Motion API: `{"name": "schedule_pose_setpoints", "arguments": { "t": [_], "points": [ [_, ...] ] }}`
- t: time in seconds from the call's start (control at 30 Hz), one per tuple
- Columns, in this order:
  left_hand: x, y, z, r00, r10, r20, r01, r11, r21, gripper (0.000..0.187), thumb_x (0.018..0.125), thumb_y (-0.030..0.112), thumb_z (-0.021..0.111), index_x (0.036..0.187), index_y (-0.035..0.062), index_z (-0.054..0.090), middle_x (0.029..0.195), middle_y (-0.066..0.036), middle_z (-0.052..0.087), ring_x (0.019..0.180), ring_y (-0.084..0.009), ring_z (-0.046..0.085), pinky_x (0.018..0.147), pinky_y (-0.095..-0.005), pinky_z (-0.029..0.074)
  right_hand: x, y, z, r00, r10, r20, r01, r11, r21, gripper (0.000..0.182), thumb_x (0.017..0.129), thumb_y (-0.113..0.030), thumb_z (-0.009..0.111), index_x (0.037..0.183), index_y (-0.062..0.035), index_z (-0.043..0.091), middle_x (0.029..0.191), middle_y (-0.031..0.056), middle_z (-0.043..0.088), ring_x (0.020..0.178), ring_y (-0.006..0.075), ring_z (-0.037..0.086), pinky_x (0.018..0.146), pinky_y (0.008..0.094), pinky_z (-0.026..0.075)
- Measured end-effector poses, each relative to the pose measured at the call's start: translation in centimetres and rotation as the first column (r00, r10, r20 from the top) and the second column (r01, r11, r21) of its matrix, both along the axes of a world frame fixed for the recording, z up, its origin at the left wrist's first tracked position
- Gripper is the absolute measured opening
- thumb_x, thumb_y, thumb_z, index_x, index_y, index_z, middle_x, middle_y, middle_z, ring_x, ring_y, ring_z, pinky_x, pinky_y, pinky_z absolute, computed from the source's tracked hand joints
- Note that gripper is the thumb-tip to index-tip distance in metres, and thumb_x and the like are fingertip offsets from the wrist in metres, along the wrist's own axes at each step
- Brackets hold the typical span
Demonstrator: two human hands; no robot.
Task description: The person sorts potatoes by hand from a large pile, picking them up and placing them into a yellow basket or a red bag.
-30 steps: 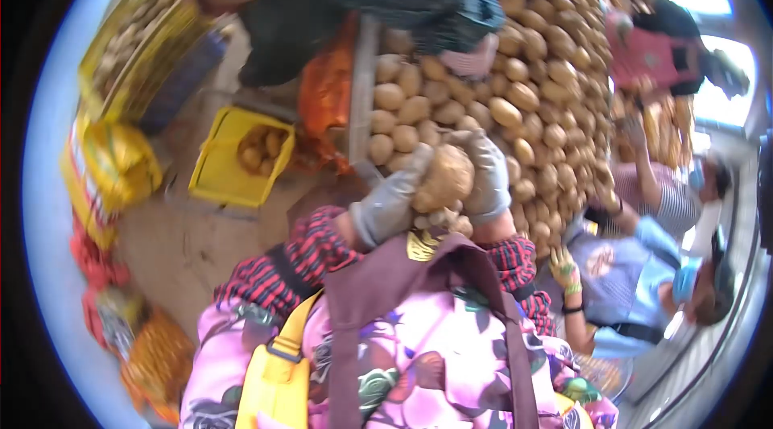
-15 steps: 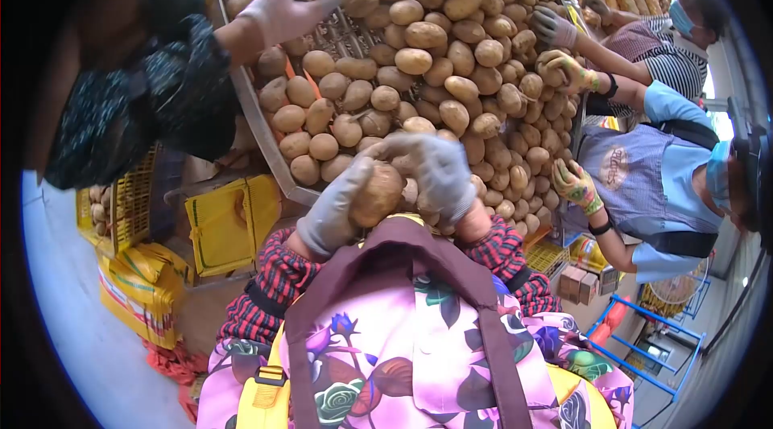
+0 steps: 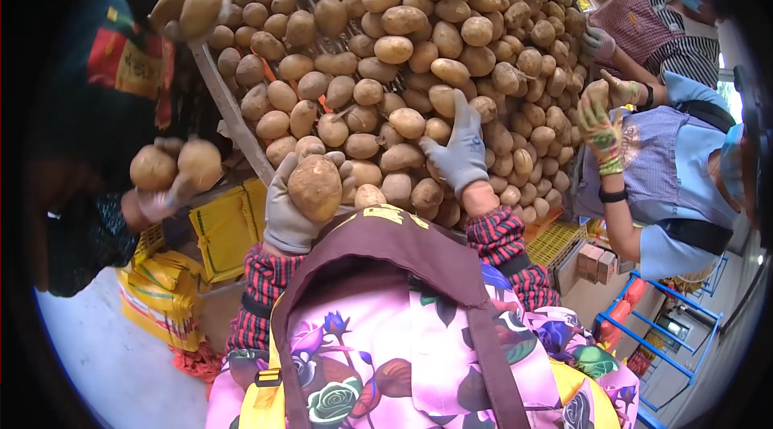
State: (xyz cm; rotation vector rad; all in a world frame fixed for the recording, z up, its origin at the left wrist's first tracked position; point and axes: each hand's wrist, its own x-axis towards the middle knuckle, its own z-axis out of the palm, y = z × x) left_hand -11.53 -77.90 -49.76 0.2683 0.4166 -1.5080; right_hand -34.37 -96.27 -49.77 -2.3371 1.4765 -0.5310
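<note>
A large brown potato (image 3: 316,188) rests in my left hand (image 3: 283,213), the gloved fingers curled around its sides close to the table's near edge. My right hand (image 3: 463,157), in a grey glove, reaches over the potato heap (image 3: 451,41) with thumb and fingers spread. Between that thumb and forefinger lies a small potato (image 3: 437,131), still among the others. More potatoes, such as a pale one (image 3: 369,196), lie between my two hands.
A metal rim (image 3: 233,111) borders the table on the left. There a person carries potatoes (image 3: 177,166) in both hands. Across on the right, a person in a blue shirt (image 3: 691,157) lifts patterned gloves. Yellow sacks (image 3: 165,292) and a yellow crate (image 3: 555,242) stand below.
My hands have moved apart: the left went left with the large potato, its palm side turned up, and the right spread out over the heap. The person at left swung away holding potatoes.
</note>
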Motion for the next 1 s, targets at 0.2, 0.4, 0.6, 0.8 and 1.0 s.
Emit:
{"name": "schedule_pose_setpoints", "arguments": {
  "t": [0.2,0.4,0.6,0.8,1.0],
  "points": [
    [-0.7,-0.9,1.1,0.995,-0.101,-0.008,0.100,0.990,-0.098,0.042,0.101,0.040,0.051,0.125,0.0050,0.058,0.121,-0.021,0.065,0.117,-0.0371,0.062,0.101,-0.0553,0.052,-4.2,-2.9,3.1,0.322,-0.603,0.730,-0.438,0.589,0.679,0.050,0.096,-0.021,0.062,0.139,-0.0012,0.047,0.123,0.0107,0.060,0.100,0.0204,0.064,0.085,0.0345,0.058],
    [-1.5,0.0,1.3,0.994,-0.110,0.014,0.111,0.987,-0.112,0.041,0.101,0.039,0.051,0.125,0.0058,0.057,0.123,-0.019,0.063,0.118,-0.0353,0.061,0.102,-0.0554,0.051,-4.7,-1.5,3.7,0.514,-0.483,0.709,-0.247,0.708,0.662,0.041,0.100,-0.018,0.056,0.137,-0.0019,0.049,0.123,0.0109,0.060,0.102,0.0212,0.066,0.085,0.0377,0.060],
    [-1.7,2.8,0.9,0.998,-0.056,-0.010,0.056,0.997,-0.054,0.042,0.102,0.039,0.049,0.124,0.0052,0.059,0.124,-0.021,0.064,0.114,-0.0362,0.063,0.100,-0.0559,0.052,-5.4,1.7,4.4,0.616,-0.394,0.682,-0.154,0.789,0.595,0.046,0.091,-0.015,0.071,0.133,-0.0036,0.056,0.123,0.0075,0.059,0.107,0.0161,0.060,0.094,0.0286,0.053],
    [-1.6,4.7,-1.4,0.995,0.010,-0.102,-0.013,0.999,-0.029,0.048,0.104,0.042,0.041,0.127,0.0038,0.059,0.127,-0.020,0.063,0.118,-0.0364,0.061,0.105,-0.0560,0.047,-2.7,4.3,0.2,0.933,0.352,-0.072,-0.331,0.920,0.209,0.070,0.070,-0.050,0.083,0.121,-0.0065,0.064,0.142,0.0282,0.049,0.132,0.0448,0.047,0.114,0.0489,0.035],
    [-0.8,7.4,-1.1,0.967,0.204,-0.152,-0.207,0.978,-0.003,0.053,0.102,0.047,0.047,0.126,0.0010,0.060,0.120,-0.022,0.066,0.116,-0.0398,0.063,0.100,-0.0604,0.050,-1.9,2.4,2.4,0.908,0.409,-0.091,-0.319,0.816,0.483,0.059,0.071,-0.036,0.083,0.119,-0.0060,0.064,0.148,0.0267,0.043,0.136,0.0421,0.043,0.112,0.0448,0.038]
  ]
}}
